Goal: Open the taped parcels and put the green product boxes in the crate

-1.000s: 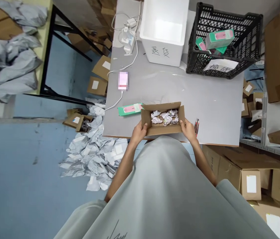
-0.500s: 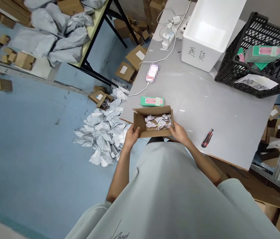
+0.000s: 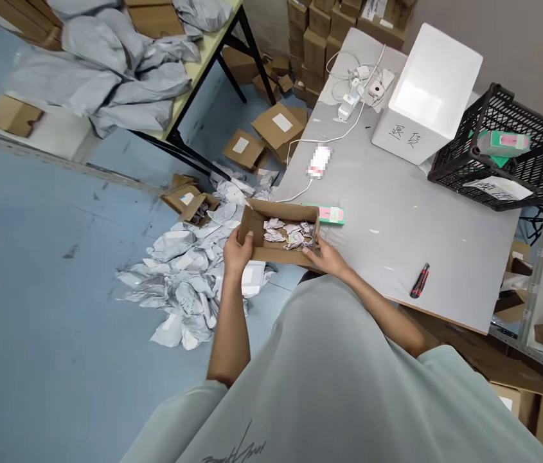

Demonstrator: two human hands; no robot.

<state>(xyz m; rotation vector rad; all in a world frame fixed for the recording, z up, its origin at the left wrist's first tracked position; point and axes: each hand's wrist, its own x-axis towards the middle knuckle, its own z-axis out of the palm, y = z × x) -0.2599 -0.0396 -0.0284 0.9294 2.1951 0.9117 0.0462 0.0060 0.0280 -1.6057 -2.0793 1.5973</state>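
Open cardboard box (image 3: 278,254) gripped at both ends, raised at the table's (image 3: 396,218) near-left corner.

Far left, on the floor: a heap of torn grey mailer bags (image 3: 184,283). Above it, left hand (image 3: 237,251) closed around the box's left end, thumb hooked over the rim. Between the hands, the box itself, flaps open, partly out past the table edge, with crumpled paper scraps (image 3: 288,233) lying loose inside. Right hand (image 3: 326,257) curled around the near right corner, fingers wrapped against the wall. Best held level, with both grips firm and low on the walls, to avoid tipping scraps over the rim. Just behind the box, flat on the table: a green-and-pink carton (image 3: 329,214). Farther right, well apart: a red-and-black utility knife (image 3: 419,281).
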